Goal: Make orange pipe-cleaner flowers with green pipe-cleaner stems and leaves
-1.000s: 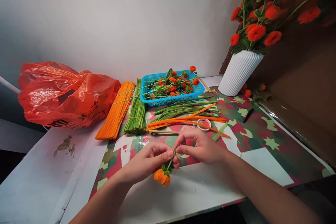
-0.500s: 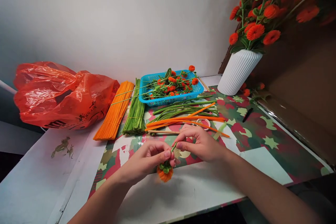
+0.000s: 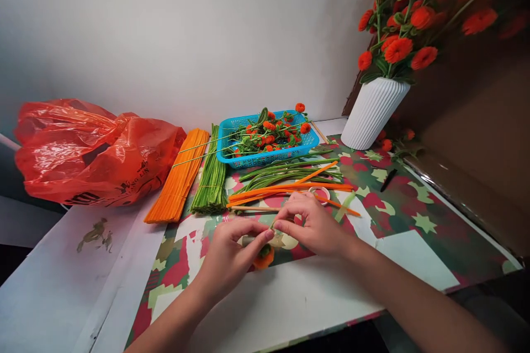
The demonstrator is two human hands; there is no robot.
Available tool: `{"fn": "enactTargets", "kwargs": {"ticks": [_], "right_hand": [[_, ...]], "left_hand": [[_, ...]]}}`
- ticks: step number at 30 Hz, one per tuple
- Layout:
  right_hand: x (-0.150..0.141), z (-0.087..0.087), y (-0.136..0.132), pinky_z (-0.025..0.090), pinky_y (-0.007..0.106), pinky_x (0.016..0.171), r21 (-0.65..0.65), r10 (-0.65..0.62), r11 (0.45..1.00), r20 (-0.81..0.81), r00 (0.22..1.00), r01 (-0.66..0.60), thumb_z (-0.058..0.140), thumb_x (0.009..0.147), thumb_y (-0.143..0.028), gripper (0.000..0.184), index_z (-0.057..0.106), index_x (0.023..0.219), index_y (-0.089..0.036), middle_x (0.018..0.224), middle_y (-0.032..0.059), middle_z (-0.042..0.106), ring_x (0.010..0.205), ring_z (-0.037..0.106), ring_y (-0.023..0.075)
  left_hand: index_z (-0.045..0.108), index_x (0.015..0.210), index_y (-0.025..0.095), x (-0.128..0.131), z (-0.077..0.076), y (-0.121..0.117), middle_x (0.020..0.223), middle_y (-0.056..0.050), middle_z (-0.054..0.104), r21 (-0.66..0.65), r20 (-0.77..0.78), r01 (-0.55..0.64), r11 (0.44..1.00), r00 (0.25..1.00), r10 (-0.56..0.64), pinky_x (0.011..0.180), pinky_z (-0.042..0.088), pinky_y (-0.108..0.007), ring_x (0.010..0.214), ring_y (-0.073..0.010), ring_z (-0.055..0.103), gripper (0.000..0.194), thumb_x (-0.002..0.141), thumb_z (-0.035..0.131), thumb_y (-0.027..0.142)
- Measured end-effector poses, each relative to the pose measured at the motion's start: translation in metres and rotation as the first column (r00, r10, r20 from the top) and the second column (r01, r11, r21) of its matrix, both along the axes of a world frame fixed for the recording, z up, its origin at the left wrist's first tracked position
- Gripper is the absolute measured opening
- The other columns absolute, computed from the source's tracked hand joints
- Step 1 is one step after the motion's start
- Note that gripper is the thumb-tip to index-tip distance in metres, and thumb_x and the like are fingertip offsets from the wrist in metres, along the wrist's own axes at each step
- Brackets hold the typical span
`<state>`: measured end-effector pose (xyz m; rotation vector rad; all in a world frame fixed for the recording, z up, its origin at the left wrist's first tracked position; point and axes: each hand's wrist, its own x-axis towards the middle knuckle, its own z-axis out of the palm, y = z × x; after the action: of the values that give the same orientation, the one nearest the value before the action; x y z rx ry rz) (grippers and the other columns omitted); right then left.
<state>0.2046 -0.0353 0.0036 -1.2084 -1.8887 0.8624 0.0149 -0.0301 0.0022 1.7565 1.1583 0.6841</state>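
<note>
An orange pipe-cleaner flower [image 3: 265, 258] with a green base hangs head down below my fingers, partly hidden behind my left thumb. My left hand [image 3: 238, 245] is closed, thumb and index finger pinching the green stem. My right hand [image 3: 310, 225] pinches the stem's other end, fingertips almost touching those of the left. Just beyond the hands lie loose orange pipe cleaners [image 3: 265, 192], a thin wooden stick [image 3: 254, 209] and a white tape ring [image 3: 326, 201]. Loose green pipe cleaners [image 3: 285, 172] lie behind them.
A blue basket [image 3: 269, 161] holds several small orange flowers. Left of it are green [image 3: 210, 185] and orange [image 3: 179, 182] pipe-cleaner bundles, and a red plastic bag [image 3: 95, 154]. A white ribbed vase [image 3: 372, 116] of orange flowers stands back right, a black pen-like object [image 3: 388, 180] nearer.
My left hand has turned and its thumb now covers more of the flower. The flower head has shifted slightly up and right. Both hands keep their pinch, and the view moved slightly.
</note>
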Motion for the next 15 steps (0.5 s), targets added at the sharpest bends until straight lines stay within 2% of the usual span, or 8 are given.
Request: {"fn": "enactTargets", "kwargs": {"ticks": [2,4,5,7,8,9,11,15], "right_hand": [[0.0015,0.0003,0.0009,0.034,0.033,0.078,0.013,0.009,1.000,0.007,1.000,-0.009,0.063,0.085,-0.023,0.018,0.071,0.069,-0.021,0.064,-0.0014,0.063,0.072,0.049,0.0144],[0.0036,0.0002,0.0019,0.034,0.031,0.074,0.015,0.036,0.999,-0.019,0.999,-0.036,0.062,0.086,-0.023,0.017,0.072,0.072,-0.021,0.062,-0.0010,0.062,0.072,0.049,0.0144],[0.0046,0.0000,0.0023,0.035,0.030,0.072,0.009,0.060,0.998,-0.046,0.997,-0.060,0.062,0.086,-0.023,0.017,0.073,0.073,-0.021,0.060,-0.0010,0.060,0.070,0.049,0.0142],[0.0059,-0.0006,0.0025,0.037,0.028,0.069,-0.022,0.114,0.993,-0.123,0.986,-0.117,0.063,0.085,-0.025,0.015,0.074,0.075,-0.020,0.059,-0.0011,0.059,0.068,0.049,0.0137],[0.0060,-0.0009,0.0024,0.038,0.027,0.067,-0.046,0.129,0.989,-0.161,0.979,-0.138,0.063,0.084,-0.026,0.015,0.073,0.075,-0.019,0.060,-0.0009,0.060,0.067,0.050,0.0135],[0.0058,-0.0012,0.0020,0.038,0.026,0.066,-0.068,0.132,0.987,-0.188,0.973,-0.147,0.063,0.084,-0.027,0.015,0.072,0.075,-0.019,0.062,-0.0006,0.061,0.067,0.051,0.0133],[0.0042,-0.0016,0.0010,0.040,0.026,0.065,-0.087,0.107,0.988,-0.190,0.976,-0.125,0.063,0.084,-0.025,0.014,0.071,0.074,-0.018,0.067,0.0002,0.063,0.069,0.052,0.0134],[-0.0016,-0.0019,-0.0008,0.038,0.029,0.072,-0.013,0.044,0.999,-0.056,0.997,-0.044,0.062,0.082,-0.018,0.015,0.068,0.069,-0.019,0.065,-0.0008,0.063,0.070,0.052,0.0136]], "left_hand": [[0.071,0.072,0.016,-0.0016,0.0009,0.0017,0.068,-0.005,0.070,-0.033,0.035,0.048,0.998,0.998,-0.047,0.056,0.044,-0.022,0.066,-0.0151,0.060,0.027,0.083,0.061,0.038],[0.070,0.071,0.015,-0.0047,0.0017,0.0037,0.070,-0.005,0.070,-0.160,0.127,0.149,0.976,0.983,-0.129,0.059,0.045,-0.022,0.065,-0.0135,0.059,0.029,0.085,0.059,0.038],[0.070,0.072,0.015,-0.0065,0.0019,0.0045,0.071,-0.006,0.070,-0.253,0.192,0.217,0.943,0.966,-0.171,0.059,0.045,-0.022,0.065,-0.0134,0.060,0.031,0.085,0.059,0.040],[0.069,0.074,0.014,-0.0093,0.0019,0.0052,0.072,-0.007,0.071,-0.419,0.329,0.348,0.838,0.919,-0.218,0.061,0.047,-0.023,0.068,-0.0149,0.062,0.032,0.084,0.060,0.043],[0.069,0.076,0.014,-0.0100,0.0018,0.0051,0.073,-0.008,0.071,-0.469,0.377,0.390,0.792,0.900,-0.219,0.063,0.049,-0.025,0.070,-0.0163,0.064,0.033,0.083,0.060,0.044],[0.069,0.078,0.014,-0.0101,0.0017,0.0048,0.075,-0.009,0.072,-0.491,0.399,0.406,0.771,0.891,-0.215,0.065,0.050,-0.026,0.073,-0.0176,0.064,0.034,0.083,0.060,0.046],[0.071,0.081,0.013,-0.0087,0.0017,0.0040,0.081,-0.010,0.072,-0.457,0.361,0.377,0.806,0.906,-0.219,0.069,0.050,-0.028,0.078,-0.0194,0.065,0.035,0.082,0.060,0.046],[0.074,0.077,0.015,-0.0032,0.0023,0.0026,0.074,-0.008,0.071,-0.222,0.105,0.170,0.960,0.983,-0.150,0.062,0.047,-0.026,0.070,-0.0183,0.062,0.029,0.079,0.065,0.042]]}}
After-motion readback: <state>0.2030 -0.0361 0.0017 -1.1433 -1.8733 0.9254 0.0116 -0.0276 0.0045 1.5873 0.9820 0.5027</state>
